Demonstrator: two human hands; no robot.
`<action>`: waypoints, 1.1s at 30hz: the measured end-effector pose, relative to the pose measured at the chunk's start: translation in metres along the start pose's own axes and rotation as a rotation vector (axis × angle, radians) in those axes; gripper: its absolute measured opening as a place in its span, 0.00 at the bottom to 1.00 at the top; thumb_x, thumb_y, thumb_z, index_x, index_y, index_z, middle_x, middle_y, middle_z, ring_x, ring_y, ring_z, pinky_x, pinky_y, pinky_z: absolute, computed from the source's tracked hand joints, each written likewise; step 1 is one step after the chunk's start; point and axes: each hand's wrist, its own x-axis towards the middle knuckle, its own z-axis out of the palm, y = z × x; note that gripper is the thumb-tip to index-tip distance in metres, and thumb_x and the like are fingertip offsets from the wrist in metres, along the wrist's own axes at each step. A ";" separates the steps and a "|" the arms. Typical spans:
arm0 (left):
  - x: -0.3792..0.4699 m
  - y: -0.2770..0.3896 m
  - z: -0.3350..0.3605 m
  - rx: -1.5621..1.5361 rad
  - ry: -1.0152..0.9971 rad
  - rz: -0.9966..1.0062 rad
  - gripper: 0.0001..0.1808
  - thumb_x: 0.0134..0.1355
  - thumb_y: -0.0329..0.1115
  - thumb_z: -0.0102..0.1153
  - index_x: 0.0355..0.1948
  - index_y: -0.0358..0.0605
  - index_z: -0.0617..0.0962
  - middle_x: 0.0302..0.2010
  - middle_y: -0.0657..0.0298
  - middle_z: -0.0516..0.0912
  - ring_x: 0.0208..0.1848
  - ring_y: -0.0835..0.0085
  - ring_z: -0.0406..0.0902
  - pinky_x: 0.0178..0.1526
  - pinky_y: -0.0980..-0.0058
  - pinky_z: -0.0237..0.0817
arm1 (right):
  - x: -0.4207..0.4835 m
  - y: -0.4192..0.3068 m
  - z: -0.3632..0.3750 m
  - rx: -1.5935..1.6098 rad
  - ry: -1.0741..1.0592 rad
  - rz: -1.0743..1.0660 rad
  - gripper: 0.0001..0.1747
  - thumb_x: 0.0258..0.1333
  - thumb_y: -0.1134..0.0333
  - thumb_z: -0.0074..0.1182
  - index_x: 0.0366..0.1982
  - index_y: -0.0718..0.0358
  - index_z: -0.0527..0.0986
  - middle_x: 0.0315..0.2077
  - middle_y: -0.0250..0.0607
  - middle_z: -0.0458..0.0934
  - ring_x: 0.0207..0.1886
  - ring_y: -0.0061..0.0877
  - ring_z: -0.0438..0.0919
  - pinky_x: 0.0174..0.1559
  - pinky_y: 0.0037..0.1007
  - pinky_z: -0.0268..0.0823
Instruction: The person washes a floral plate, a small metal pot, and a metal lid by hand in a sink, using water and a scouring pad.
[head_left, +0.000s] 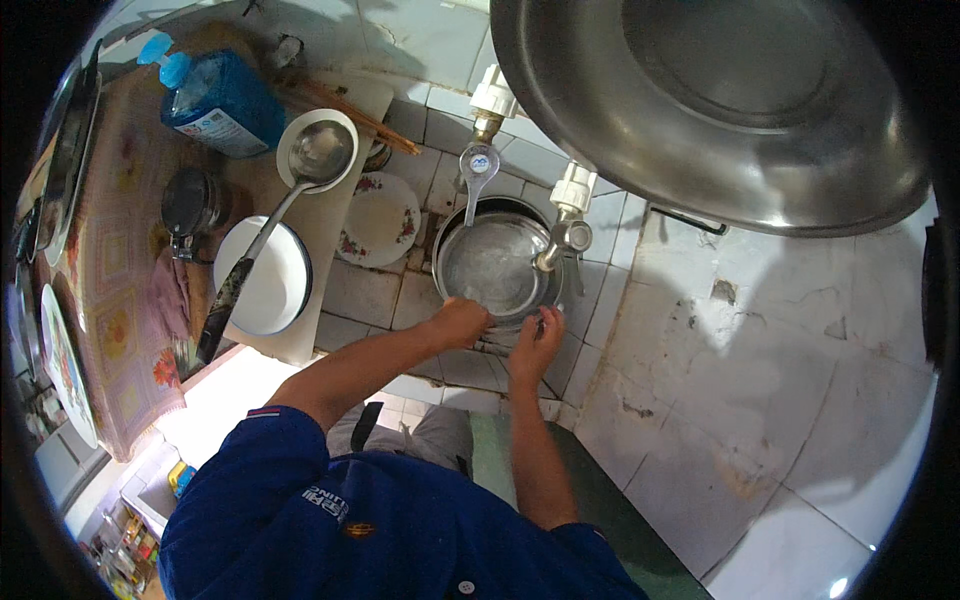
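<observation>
Below two taps, a round stainless-steel pot stands in the tiled sink. My left hand is closed in a fist at the pot's near rim, its fingers mostly hidden beneath it. To its right, my right hand has bent fingers close to the rim. Whether it holds anything is unclear. One tap has a lever reaching over the pot's far edge; the other tap overhangs its right side. A floral-rimmed plate lies left of the pot.
On a board at left rest a white enamel bowl, a steel ladle with its head in a small bowl, and chopsticks. Behind stands a blue pump bottle. A large metal wok looms upper right above the tiled counter.
</observation>
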 end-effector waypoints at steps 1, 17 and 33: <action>-0.004 0.002 -0.004 -0.031 0.032 -0.010 0.05 0.54 0.34 0.58 0.31 0.46 0.80 0.28 0.54 0.81 0.34 0.56 0.80 0.35 0.58 0.69 | -0.002 -0.013 -0.002 0.005 -0.002 0.000 0.20 0.61 0.64 0.48 0.50 0.68 0.69 0.58 0.49 0.62 0.57 0.36 0.65 0.55 0.35 0.60; -0.027 -0.015 -0.071 -1.920 0.457 -0.204 0.18 0.66 0.46 0.49 0.46 0.43 0.76 0.44 0.65 0.79 0.44 0.74 0.76 0.49 0.72 0.67 | 0.082 -0.164 0.030 -0.392 -0.199 -0.868 0.27 0.54 0.53 0.51 0.46 0.68 0.74 0.49 0.47 0.73 0.52 0.42 0.70 0.56 0.47 0.57; 0.019 -0.064 -0.103 -1.252 0.563 -0.507 0.20 0.62 0.49 0.53 0.42 0.42 0.81 0.34 0.64 0.82 0.35 0.75 0.76 0.40 0.74 0.67 | 0.120 -0.039 -0.018 0.820 -0.686 0.590 0.34 0.55 0.43 0.53 0.53 0.63 0.68 0.53 0.45 0.68 0.54 0.27 0.68 0.55 0.36 0.62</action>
